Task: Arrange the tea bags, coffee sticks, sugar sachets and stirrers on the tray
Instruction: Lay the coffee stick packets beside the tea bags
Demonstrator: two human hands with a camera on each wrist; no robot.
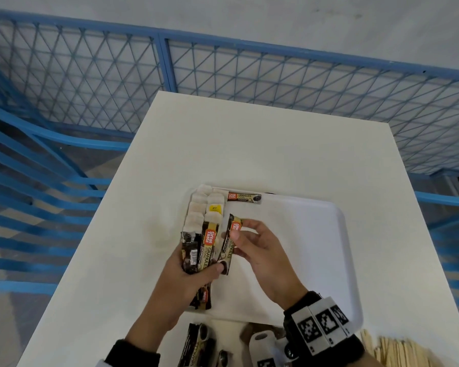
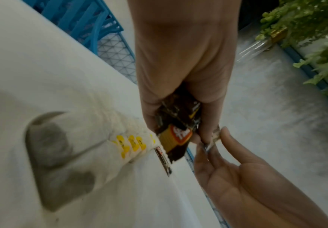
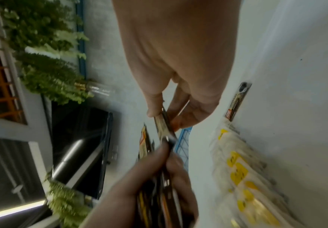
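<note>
My left hand point(image 1: 194, 274) grips a fanned bundle of dark coffee sticks point(image 1: 206, 247) above the near left part of the white tray point(image 1: 316, 234). My right hand point(image 1: 252, 242) pinches the top of one coffee stick point(image 1: 229, 245) at the bundle's right side, and the left thumb lies on that stick's lower end. A row of white tea bags point(image 1: 203, 207) with yellow tags lies along the tray's left edge. One coffee stick point(image 1: 244, 197) lies flat at the tray's far edge. In the left wrist view the bundle point(image 2: 177, 131) sits in my left hand point(image 2: 178, 77).
More coffee sticks point(image 1: 196, 345) and a white sachet point(image 1: 260, 340) lie on the white table point(image 1: 249, 144) near me. Wooden stirrers point(image 1: 403, 350) are piled at the near right. A blue mesh fence point(image 1: 223, 75) rings the table.
</note>
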